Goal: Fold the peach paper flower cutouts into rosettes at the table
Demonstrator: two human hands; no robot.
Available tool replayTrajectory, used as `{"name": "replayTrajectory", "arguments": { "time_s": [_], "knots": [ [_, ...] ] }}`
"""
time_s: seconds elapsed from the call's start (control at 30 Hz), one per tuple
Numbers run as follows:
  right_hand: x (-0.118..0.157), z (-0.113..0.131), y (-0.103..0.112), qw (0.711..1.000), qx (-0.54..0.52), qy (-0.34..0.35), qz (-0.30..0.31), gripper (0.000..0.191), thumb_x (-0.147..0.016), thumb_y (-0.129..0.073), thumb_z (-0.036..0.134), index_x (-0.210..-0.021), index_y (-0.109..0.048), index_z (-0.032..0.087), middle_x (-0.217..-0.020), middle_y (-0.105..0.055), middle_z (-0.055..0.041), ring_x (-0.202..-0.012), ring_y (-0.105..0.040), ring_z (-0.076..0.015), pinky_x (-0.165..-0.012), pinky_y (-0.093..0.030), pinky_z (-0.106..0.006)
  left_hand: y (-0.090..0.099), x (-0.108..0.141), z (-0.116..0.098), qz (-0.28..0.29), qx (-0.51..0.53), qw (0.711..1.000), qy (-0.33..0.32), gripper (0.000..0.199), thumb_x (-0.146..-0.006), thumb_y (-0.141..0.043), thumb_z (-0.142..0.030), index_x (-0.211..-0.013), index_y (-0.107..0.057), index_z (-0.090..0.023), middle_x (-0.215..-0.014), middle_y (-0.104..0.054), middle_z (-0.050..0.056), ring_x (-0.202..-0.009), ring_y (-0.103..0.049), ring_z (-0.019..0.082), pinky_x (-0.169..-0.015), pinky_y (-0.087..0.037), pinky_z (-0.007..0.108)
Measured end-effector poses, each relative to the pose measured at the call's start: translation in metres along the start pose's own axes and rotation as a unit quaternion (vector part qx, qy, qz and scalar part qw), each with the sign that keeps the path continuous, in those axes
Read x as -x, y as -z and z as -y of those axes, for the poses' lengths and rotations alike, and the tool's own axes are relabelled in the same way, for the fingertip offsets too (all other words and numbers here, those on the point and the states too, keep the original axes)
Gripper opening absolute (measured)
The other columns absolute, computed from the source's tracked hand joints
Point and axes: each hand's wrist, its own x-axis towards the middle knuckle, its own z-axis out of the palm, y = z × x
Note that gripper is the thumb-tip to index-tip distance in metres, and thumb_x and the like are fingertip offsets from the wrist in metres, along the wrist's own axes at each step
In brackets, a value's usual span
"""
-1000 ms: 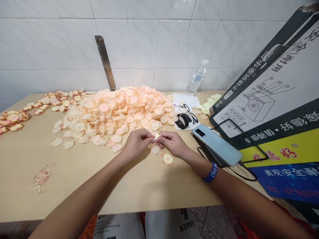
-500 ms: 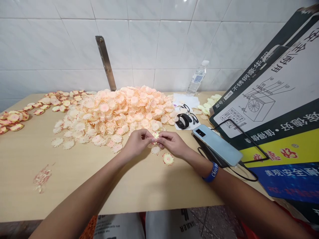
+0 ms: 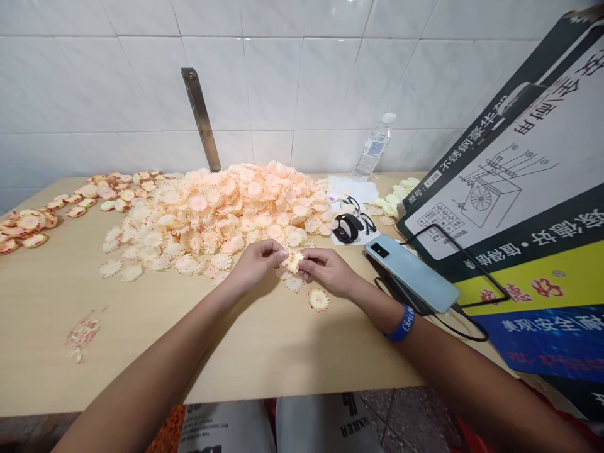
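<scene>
A small pale-yellow artificial flower piece with toothed petals is held up between my hands, just in front of a big heap of similar pieces. My right hand pinches its right edge between thumb and fingers. At its left edge, my left hand is closed in a pinch, the thumb tip on the petals. Below the hands lie a pale flower piece and a yellow one with a pink centre. The heap of cream and pink flower pieces covers the middle of the table.
Red-edged flower pieces lie at the left, with small scraps nearer me. On the right are a phone with a cable, a black wristband, glasses, a water bottle and a large printed carton.
My left hand has shifted slightly left and up, and its fingers now cover less of the flower piece. The flower piece has turned a little; my right hand stays almost in place.
</scene>
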Motion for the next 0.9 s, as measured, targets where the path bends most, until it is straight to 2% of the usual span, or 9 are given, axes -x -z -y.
{"name": "replayTrajectory", "arguments": {
  "time_s": [0.13,0.2,0.33,0.5,0.67,0.8,0.9],
  "knots": [
    [0.0,0.0,0.0,1.0,-0.009,-0.001,0.005,0.033,-0.081,-0.065,0.047,-0.068,-0.059,0.017,-0.063,-0.055,-0.0001,-0.057,-0.051,-0.0115,-0.055,-0.043,-0.025,0.003,-0.002,0.002,0.001,0.075,0.997,-0.003,0.028,-0.075,-0.065,-0.042,-0.069,-0.055,-0.017,-0.065,-0.054,-0.002,-0.064,-0.055,0.012,-0.067,-0.05,0.027],
    [0.0,0.0,0.0,1.0,-0.017,-0.001,0.002,0.032,-0.081,-0.065,0.046,-0.07,-0.06,0.016,-0.065,-0.056,-0.0005,-0.057,-0.051,-0.0113,-0.055,-0.044,-0.025,0.003,-0.003,0.001,-0.01,0.079,0.997,-0.01,0.026,-0.076,-0.064,-0.04,-0.07,-0.054,-0.017,-0.065,-0.054,-0.002,-0.063,-0.055,0.011,-0.065,-0.05,0.026],
    [-0.001,-0.003,0.0,1.0,-0.019,-0.001,-0.007,0.031,-0.082,-0.062,0.044,-0.07,-0.058,0.016,-0.066,-0.055,0.0,-0.058,-0.051,-0.0112,-0.057,-0.043,-0.025,0.0,-0.002,0.003,-0.025,0.005,0.999,-0.037,0.016,-0.078,-0.062,-0.032,-0.08,-0.057,-0.017,-0.066,-0.057,-0.002,-0.061,-0.056,0.011,-0.062,-0.049,0.025],
    [-0.001,-0.008,0.0,1.0,0.007,0.011,-0.025,0.029,-0.085,-0.06,0.041,-0.069,-0.056,0.017,-0.064,-0.053,0.0011,-0.06,-0.049,-0.0117,-0.059,-0.041,-0.026,-0.006,0.004,0.002,-0.01,-0.109,0.99,-0.085,0.024,-0.078,-0.061,-0.027,-0.099,-0.062,-0.016,-0.089,-0.068,0.006,-0.082,-0.065,0.016,-0.072,-0.052,0.027],
    [0.0,-0.007,-0.001,0.999,0.043,0.019,-0.024,0.028,-0.087,-0.057,0.037,-0.068,-0.054,0.017,-0.063,-0.051,0.0019,-0.06,-0.046,-0.0117,-0.058,-0.036,-0.025,-0.007,0.006,0.003,-0.016,-0.198,0.976,-0.093,0.018,-0.08,-0.054,-0.024,-0.092,-0.065,-0.018,-0.083,-0.069,0.002,-0.076,-0.065,0.015,-0.071,-0.051,0.026],
    [0.001,-0.005,-0.003,0.998,0.046,0.02,-0.027,0.027,-0.087,-0.055,0.035,-0.067,-0.052,0.017,-0.062,-0.049,0.0025,-0.06,-0.044,-0.0113,-0.058,-0.034,-0.025,-0.005,0.005,0.004,-0.044,-0.219,0.97,-0.1,0.018,-0.077,-0.051,-0.019,-0.089,-0.063,-0.019,-0.084,-0.069,0.001,-0.076,-0.063,0.015,-0.068,-0.05,0.024],
    [0.001,-0.005,-0.003,0.998,0.043,0.02,-0.029,0.026,-0.087,-0.055,0.035,-0.068,-0.052,0.017,-0.062,-0.048,0.0026,-0.06,-0.045,-0.0119,-0.058,-0.034,-0.025,-0.005,0.004,0.003,-0.037,-0.211,0.972,-0.1,0.017,-0.076,-0.051,-0.018,-0.089,-0.062,-0.018,-0.084,-0.069,0.001,-0.077,-0.063,0.015,-0.067,-0.05,0.023]
  ]
}}
